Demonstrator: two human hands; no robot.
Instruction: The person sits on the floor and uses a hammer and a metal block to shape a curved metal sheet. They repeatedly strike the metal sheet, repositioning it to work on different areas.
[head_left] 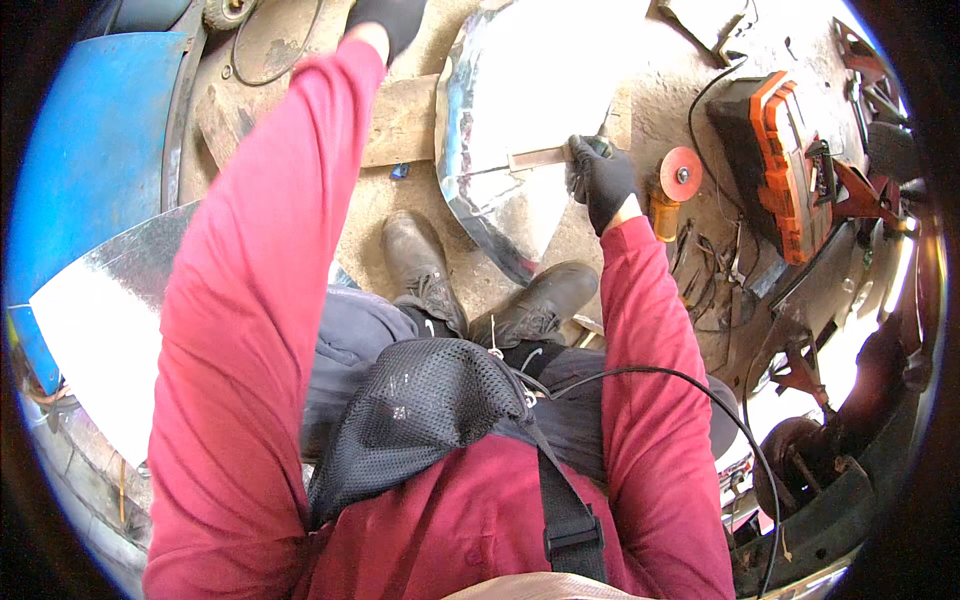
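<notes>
A shiny sheet of metal (497, 215) with curved cut edges lies in front of my boots, partly over a wooden board (397, 125); glare washes out much of its surface. My right hand (603, 183), in a black glove, is closed on a tool with a flat, straight brownish blade (538, 158); its grip is mostly hidden by the fingers. The blade rests across the sheet, near a dark line. My left hand (392, 24), also gloved in black, reaches far forward to the upper edge of the view, left of the sheet. Its fingers are cut off there.
An angle grinder (664, 213) with a reddish disc lies right of my right hand. Beyond it stand an orange and black toolbox (778, 150), cables and metal stands. To my left are a blue panel (100, 130) and another metal sheet (95, 310). Both boots (415, 255) stand close to the sheet.
</notes>
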